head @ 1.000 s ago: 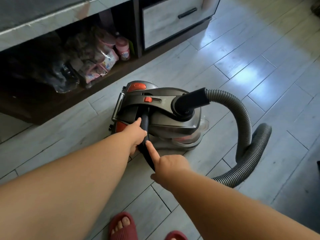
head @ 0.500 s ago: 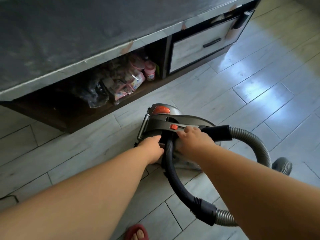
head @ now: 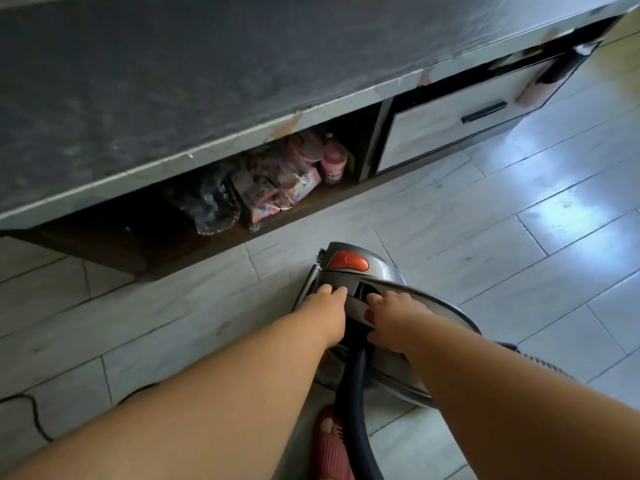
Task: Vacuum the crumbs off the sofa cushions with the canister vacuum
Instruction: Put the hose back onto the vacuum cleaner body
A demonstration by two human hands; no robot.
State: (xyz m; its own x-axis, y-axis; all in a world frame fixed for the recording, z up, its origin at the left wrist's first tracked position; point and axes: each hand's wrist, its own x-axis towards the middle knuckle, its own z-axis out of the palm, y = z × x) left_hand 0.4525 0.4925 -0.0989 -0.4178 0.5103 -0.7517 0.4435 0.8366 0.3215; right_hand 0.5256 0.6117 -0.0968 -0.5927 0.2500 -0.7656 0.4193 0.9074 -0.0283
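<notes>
The grey canister vacuum [head: 377,268] with an orange button [head: 348,261] stands on the tiled floor in front of me. My left hand [head: 323,308] lies on its left side, fingers curled against the body beside the carry handle. My right hand [head: 394,322] curls over the carry handle, with an orange slider showing by the thumb. A black tube [head: 349,393] runs down from the canister between my forearms. A bit of ribbed grey hose [head: 535,360] shows behind my right arm. No sofa or cushion is in view.
A low cabinet with a dark grey top [head: 173,81] stands just beyond the vacuum. Its open shelf holds plastic-wrapped packets [head: 270,188] and a pink bottle [head: 332,162]; a drawer [head: 460,126] is at the right. A black cable [head: 33,412] lies left; my red slipper [head: 332,445] is below.
My view has moved closer over the canister. Both hands slid up onto its top, and the black tube now runs straight down between my arms instead of looping right.
</notes>
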